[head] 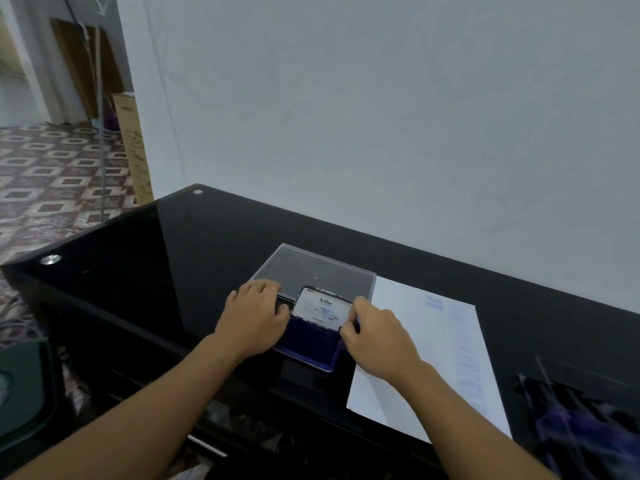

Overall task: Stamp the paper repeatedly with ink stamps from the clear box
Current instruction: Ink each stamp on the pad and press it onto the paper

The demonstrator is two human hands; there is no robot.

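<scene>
Blue ink pad (311,344) sits by the clear box (311,268). My right hand (374,337) pinches its lid (322,308). My left hand (254,317) holds its left side. White paper (415,358) lies beside it.

Both hands down in front of me, working close together

My bare forearms reach in from the lower corners and converge, wrists straight. My left hand (252,317) lies palm down, knuckles raised, its fingers (266,285) curled over the near corner of the clear box (311,265) and its thumb stretched right to touch the ink pad lid (323,308). My right hand (375,337) sits just beside it, back of the hand up and wrist slightly cocked, fingertips (348,327) curled in and pinching the lid's right edge, thumb on top.
</scene>
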